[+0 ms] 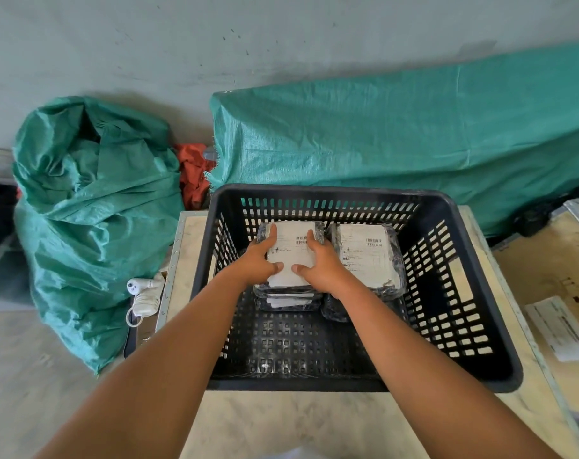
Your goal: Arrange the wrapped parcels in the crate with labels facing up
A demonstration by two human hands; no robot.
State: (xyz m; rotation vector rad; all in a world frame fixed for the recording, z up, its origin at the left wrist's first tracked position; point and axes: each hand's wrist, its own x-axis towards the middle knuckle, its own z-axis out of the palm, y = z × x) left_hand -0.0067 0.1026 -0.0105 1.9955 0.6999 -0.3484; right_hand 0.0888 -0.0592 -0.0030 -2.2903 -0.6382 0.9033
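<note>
A black slotted plastic crate point(473, 326) stands on a pale table. Two stacks of wrapped parcels lie at its far end, white labels facing up. Both my hands rest on the top parcel of the left stack point(293, 246): my left hand point(258, 260) grips its left edge, my right hand point(321, 263) its right edge, thumbs pressing on the label. Beside it lies the right stack's top parcel point(367, 256), untouched. More parcels show under the left stack point(286, 301).
A green woven sack point(92, 210) slumps on the floor at left, and a long green-wrapped bundle point(397, 137) lies behind the crate. A white device with a cable point(142, 293) sits by the table's left edge. Papers point(559, 326) lie on a board at right.
</note>
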